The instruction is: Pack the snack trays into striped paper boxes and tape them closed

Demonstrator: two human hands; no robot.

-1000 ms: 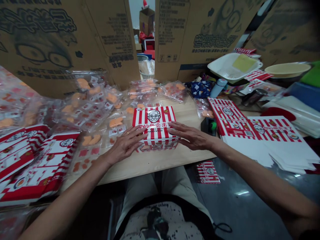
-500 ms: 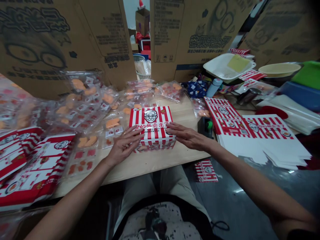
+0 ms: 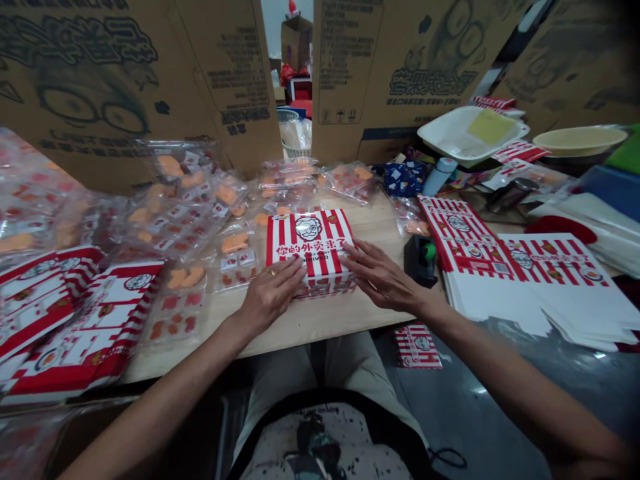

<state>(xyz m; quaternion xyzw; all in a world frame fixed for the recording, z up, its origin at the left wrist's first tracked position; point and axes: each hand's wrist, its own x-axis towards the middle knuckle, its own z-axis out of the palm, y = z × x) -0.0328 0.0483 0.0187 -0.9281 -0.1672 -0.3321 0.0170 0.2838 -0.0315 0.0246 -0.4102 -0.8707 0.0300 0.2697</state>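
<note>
A red-and-white striped cardboard box (image 3: 320,233) with a cartoon face and red lettering sits closed on the wooden table in front of me. My left hand (image 3: 275,288) rests its stretched fingers on the box's front left part. On the right, my right hand (image 3: 383,277) lies against the box's right front edge, fingers extended. Neither hand is wrapped round anything. The front face of the box is partly hidden by my hands.
Clear plastic packs (image 3: 173,207) of orange and red toy food pieces heap at the left and back. Folded striped cartons (image 3: 85,327) lie left; flat printed sheets (image 3: 540,287) are stacked right. A black tape dispenser (image 3: 420,261) stands near my right hand. Large cardboard boxes (image 3: 390,87) wall the back.
My left hand has slid right and inward over the box's front, uncovering more of the lettering. My right hand stays at the right edge. The whole view has shifted slightly.
</note>
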